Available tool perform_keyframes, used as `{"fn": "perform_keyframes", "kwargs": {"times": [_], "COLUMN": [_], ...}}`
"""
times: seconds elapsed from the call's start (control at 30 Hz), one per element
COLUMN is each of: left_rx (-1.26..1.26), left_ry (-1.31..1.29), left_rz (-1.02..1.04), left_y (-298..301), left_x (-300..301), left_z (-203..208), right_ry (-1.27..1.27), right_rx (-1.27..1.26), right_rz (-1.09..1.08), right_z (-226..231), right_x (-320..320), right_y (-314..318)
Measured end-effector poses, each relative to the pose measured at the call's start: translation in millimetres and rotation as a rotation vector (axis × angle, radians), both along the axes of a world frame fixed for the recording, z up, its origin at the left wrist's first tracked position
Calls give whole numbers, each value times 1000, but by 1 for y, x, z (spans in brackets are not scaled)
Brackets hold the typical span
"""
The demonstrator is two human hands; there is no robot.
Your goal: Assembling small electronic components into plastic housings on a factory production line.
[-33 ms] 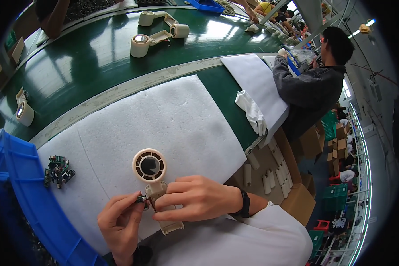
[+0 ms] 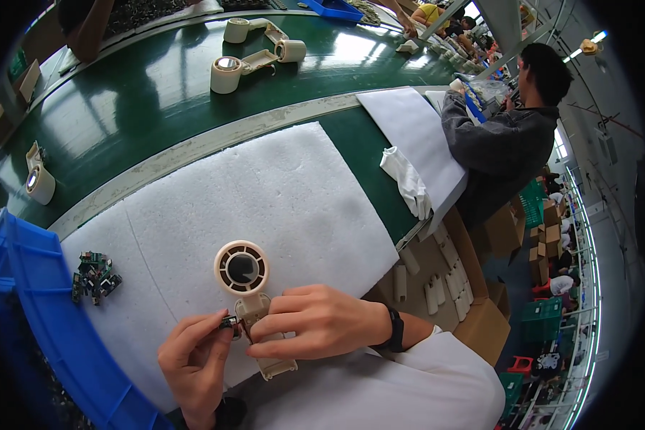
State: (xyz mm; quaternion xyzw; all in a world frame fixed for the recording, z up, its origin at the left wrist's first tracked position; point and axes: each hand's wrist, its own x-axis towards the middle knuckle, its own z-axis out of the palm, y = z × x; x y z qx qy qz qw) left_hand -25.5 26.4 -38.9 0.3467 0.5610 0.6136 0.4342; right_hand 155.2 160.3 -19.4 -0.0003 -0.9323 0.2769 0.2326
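Between the thumb and fingers of my left hand [image 2: 197, 355] is a small green circuit board [image 2: 228, 322], held just left of a handheld fan's casing. The cream fan has a round head [image 2: 241, 267] with a dark centre, lying on the white foam sheet. Its open handle [image 2: 253, 307] points toward me, with the lower end [image 2: 277, 367] showing below my hand. My right hand [image 2: 319, 322] lies across this handle, fingers closed at thin dark wires [image 2: 246, 331] beside the board. The palm and fingers hide the handle's middle and the exact grip.
Loose circuit boards [image 2: 95, 276] lie in a pile beside a blue bin [image 2: 64, 315]. Beyond the foam sheet [image 2: 265, 186], a green conveyor belt [image 2: 172, 79] carries several fan casings [image 2: 226, 74]. A white glove [image 2: 406, 180] lies at right, near a cardboard box [image 2: 480, 322] and a seated co-worker [image 2: 505, 136].
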Motion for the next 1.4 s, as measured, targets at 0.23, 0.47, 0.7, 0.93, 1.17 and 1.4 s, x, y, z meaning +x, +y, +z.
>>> {"fn": "perform_keyframes", "kwargs": {"times": [0.23, 0.47, 0.7, 0.93, 1.17, 1.4], "left_rx": [21, 9, 24, 35, 38, 56], "left_ry": [16, 29, 27, 38, 49, 109], "left_rz": [5, 11, 6, 3, 18, 7], "left_y": [-1, 0, 1, 0, 0, -3], "left_x": [1, 2, 2, 2, 3, 3], "left_z": [-3, -2, -2, -2, -5, -3], "right_ry": [39, -4, 36, -49, -137, -67], "right_rx": [-223, -143, -362, -613, -704, -629], "right_rz": [-53, -55, -207, -255, -290, -390], "right_z": [-1, -4, -1, 4, 9, 6], "right_x": [-6, -8, -6, -2, 1, -4], "right_y": [-5, -9, -9, -9, -7, -14]}}
